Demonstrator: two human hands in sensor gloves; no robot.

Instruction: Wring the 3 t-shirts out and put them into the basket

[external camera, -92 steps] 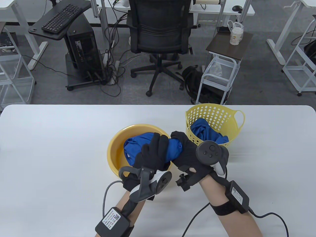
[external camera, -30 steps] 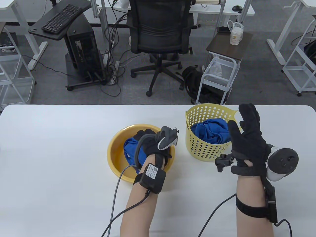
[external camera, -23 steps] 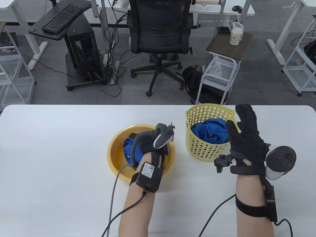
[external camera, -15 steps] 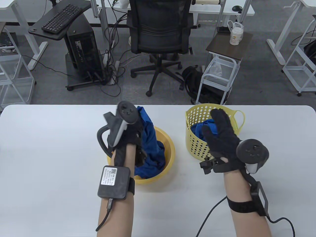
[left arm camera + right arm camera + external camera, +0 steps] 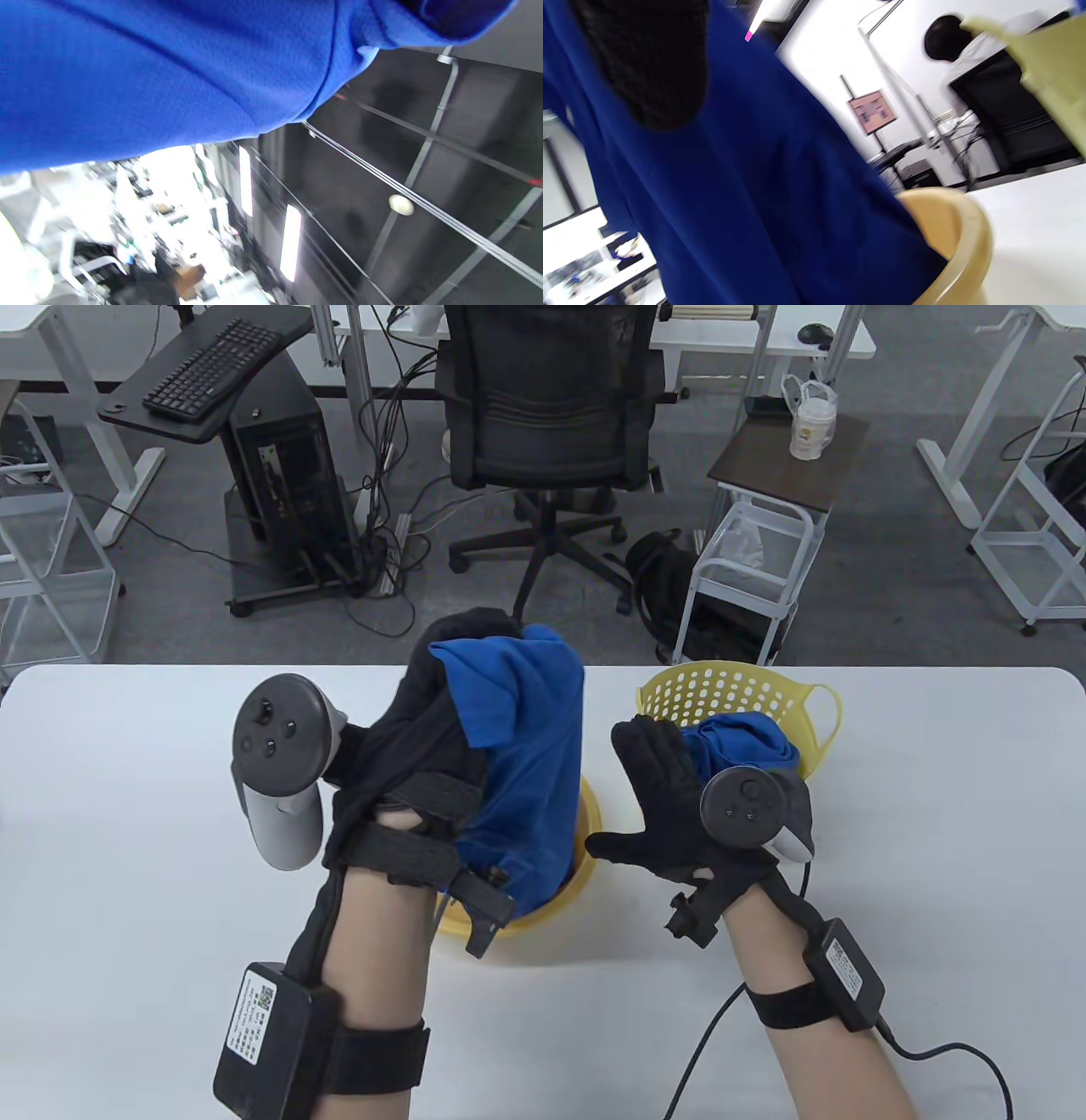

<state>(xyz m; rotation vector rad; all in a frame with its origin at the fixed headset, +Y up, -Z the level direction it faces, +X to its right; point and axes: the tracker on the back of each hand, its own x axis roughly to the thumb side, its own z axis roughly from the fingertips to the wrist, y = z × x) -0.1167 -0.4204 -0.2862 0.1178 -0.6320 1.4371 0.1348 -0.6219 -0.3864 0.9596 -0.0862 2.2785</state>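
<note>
My left hand (image 5: 450,678) is raised high over the table and grips a blue t-shirt (image 5: 530,763) that hangs down into the yellow basin (image 5: 588,831). The same blue cloth (image 5: 148,72) fills the top of the left wrist view. In the right wrist view the hanging t-shirt (image 5: 734,190) drops into the basin (image 5: 963,237), with a gloved finger (image 5: 649,63) in front of it. My right hand (image 5: 657,789) is open with fingers spread, just right of the hanging shirt and apart from it. The perforated yellow basket (image 5: 747,700) behind it holds more blue t-shirt cloth (image 5: 738,738).
The white table (image 5: 170,814) spreads wide to the left and right of the basin and basket. Beyond the far edge stand a black office chair (image 5: 551,407), a small white cart (image 5: 747,560) and desks on a grey carpet.
My left hand went into the basin, took hold of the t-shirt and lifted it high. My right hand let go at the basket and moved left toward the hanging shirt.
</note>
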